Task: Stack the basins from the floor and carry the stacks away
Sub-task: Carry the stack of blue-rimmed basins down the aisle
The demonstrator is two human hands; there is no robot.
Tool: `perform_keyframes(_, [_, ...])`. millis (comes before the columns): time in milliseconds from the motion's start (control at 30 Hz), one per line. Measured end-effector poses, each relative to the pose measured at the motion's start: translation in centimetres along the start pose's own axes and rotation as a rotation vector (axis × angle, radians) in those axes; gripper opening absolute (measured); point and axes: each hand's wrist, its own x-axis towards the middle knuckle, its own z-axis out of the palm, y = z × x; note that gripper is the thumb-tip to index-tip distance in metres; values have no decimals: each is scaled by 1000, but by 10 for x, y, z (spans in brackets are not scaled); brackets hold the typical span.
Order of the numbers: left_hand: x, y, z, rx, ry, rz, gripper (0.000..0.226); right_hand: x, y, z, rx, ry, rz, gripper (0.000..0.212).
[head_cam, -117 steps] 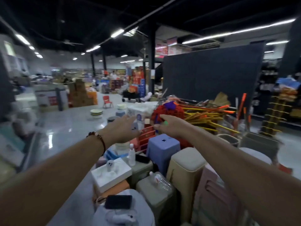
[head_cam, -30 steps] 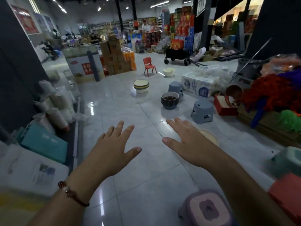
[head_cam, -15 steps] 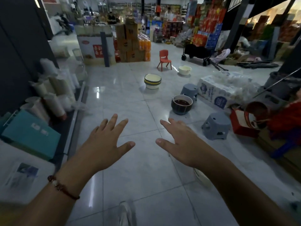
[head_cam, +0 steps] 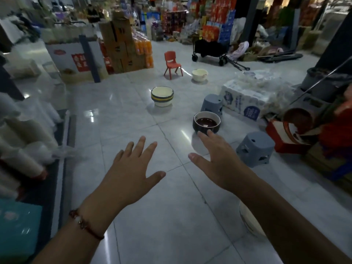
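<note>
There is one wide-angle view, from the person's head, facing forward and down across the tiled floor (head_cam: 133, 115). Both forearms reach in from the bottom of the frame, close to the lens; shop stock fills the top, far off.

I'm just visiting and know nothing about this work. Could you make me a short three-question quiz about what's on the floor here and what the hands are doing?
1. True or false: the left hand is gripping a basin.
2. Which lies nearest the right hand? A) the dark basin B) the striped basin stack C) the white basin by the red chair
3. Fill in: two grey ____ stand on the floor, one behind the dark basin, one to its right.

Key: 1 false, both hands are open and empty. 2 A. 3 stools.
</note>
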Motion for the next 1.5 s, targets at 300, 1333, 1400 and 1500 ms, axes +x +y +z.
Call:
perform_keyframes(300, [196, -8, -8, 56, -26, 81, 82, 179, 48, -20, 46, 34, 47, 74])
perform_keyframes(1333, [820, -269, 8, 50, -203, -63, 83, 875, 59, 26, -173, -262, -17, 76])
perform_keyframes(1400, [863, -290, 3, 50, -219, -51, 83, 916, 54, 27, -175, -267, 11, 76])
perform_keyframes(1500, [921, -311, -2, 75, -251, -13, 83, 976, 58, 27, -170, -263, 44, 77])
